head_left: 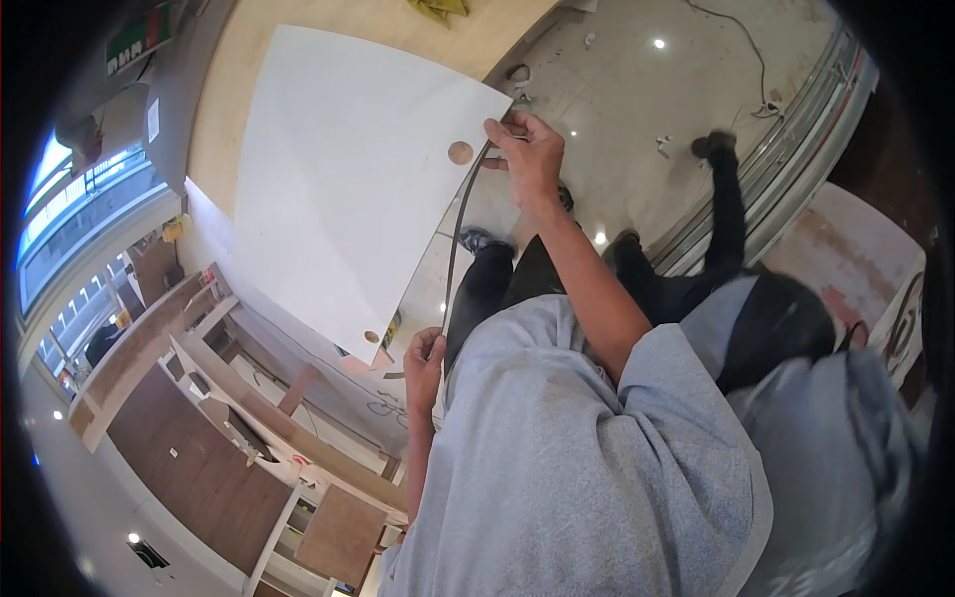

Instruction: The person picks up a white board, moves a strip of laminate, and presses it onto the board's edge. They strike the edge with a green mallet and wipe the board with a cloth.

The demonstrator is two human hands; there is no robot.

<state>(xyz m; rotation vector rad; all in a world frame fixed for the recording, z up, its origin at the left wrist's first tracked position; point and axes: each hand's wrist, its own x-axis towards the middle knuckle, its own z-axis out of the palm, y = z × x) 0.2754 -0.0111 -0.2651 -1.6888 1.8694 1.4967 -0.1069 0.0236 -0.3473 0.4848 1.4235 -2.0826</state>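
Note:
A white panel with a round hole near each of two corners lies on a light wooden surface. Along its near edge runs a thin dark strip of edge banding, bowed away from the panel in the middle. My right hand pinches the strip's upper end at the panel's corner, thumb on top and fingers beneath the edge. Lower down, my left hand is closed on the strip's other end, close to the panel's lower corner and my clothing.
Another person is bent low at my right. A cable and scraps lie on the tiled floor, by metal rails. Wooden frames and shelving stand at left. A yellow cloth lies at the top.

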